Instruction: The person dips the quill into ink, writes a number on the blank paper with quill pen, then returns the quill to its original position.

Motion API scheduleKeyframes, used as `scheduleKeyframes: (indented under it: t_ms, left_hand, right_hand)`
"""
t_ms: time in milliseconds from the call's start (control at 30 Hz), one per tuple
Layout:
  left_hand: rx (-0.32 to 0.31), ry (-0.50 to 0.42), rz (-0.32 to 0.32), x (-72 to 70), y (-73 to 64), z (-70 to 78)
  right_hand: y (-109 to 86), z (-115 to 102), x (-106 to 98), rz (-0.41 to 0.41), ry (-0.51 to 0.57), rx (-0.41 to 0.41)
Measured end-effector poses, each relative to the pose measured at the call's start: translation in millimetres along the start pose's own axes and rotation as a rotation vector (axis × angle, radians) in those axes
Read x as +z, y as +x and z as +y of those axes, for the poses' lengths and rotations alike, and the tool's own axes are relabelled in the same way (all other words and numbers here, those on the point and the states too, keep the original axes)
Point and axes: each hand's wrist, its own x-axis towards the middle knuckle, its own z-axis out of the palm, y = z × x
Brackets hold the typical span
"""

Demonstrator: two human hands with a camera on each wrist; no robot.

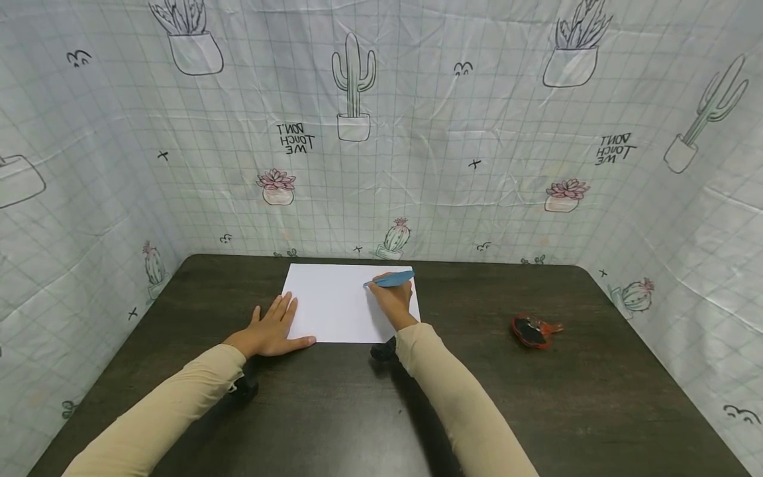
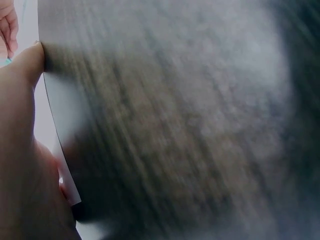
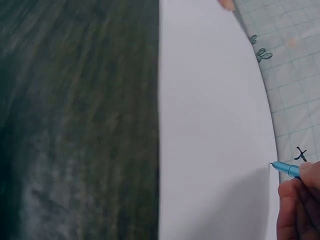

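Note:
A blank white sheet of paper [image 1: 334, 301] lies on the dark table, its far edge close to the table's back edge. My right hand [image 1: 395, 301] pinches a blue pen [image 1: 393, 279] over the right half of the sheet. In the right wrist view the pen [image 3: 286, 169] has its dark tip right at the paper [image 3: 215, 110], and the hand [image 3: 300, 200] shows only in part. My left hand [image 1: 271, 329] rests flat with fingers spread over the sheet's left edge, thumb along the near edge. The left wrist view shows that thumb [image 2: 30, 60] on the paper's border.
To the right on the dark wooden table [image 1: 477, 371] lies a red and black object [image 1: 533, 330] in what looks like clear wrapping. A white curtain [image 1: 417, 132] printed with cacti hangs behind the table and at both sides.

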Motion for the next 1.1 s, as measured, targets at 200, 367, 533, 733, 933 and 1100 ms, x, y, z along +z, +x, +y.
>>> scheduleKeyframes:
  t_ms: [200, 367, 533, 733, 933, 1100]
  left_hand:
    - [-0.006, 0.004, -0.004, -0.7, 0.2, 0.1]
    - [-0.003, -0.006, -0.004, -1.4, -1.9, 1.6]
    - [-0.002, -0.01, -0.001, -1.2, -2.2, 1.6]
    - [-0.002, -0.013, -0.002, -1.5, -2.3, 0.9]
    - [-0.003, -0.001, -0.006, 0.8, -1.9, 0.8]
    - [-0.005, 0.004, 0.0, 1.7, 0.1, -0.2]
  right_hand:
    - [-0.9, 2.7, 1.5, -0.003, 0.017, -0.022]
    - [-2.1, 3.3, 2.9, -0.001, 0.019, -0.025]
    - [-3.2, 3.4, 3.4, 0.0, 0.028, -0.028]
    - [-3.2, 2.9, 1.9, -0.01, -0.007, -0.01]
    - [-3.5, 3.7, 2.1, -0.026, -0.008, 0.029]
    - [-2.7, 6.1, 3.2, -0.026, 0.003, 0.001]
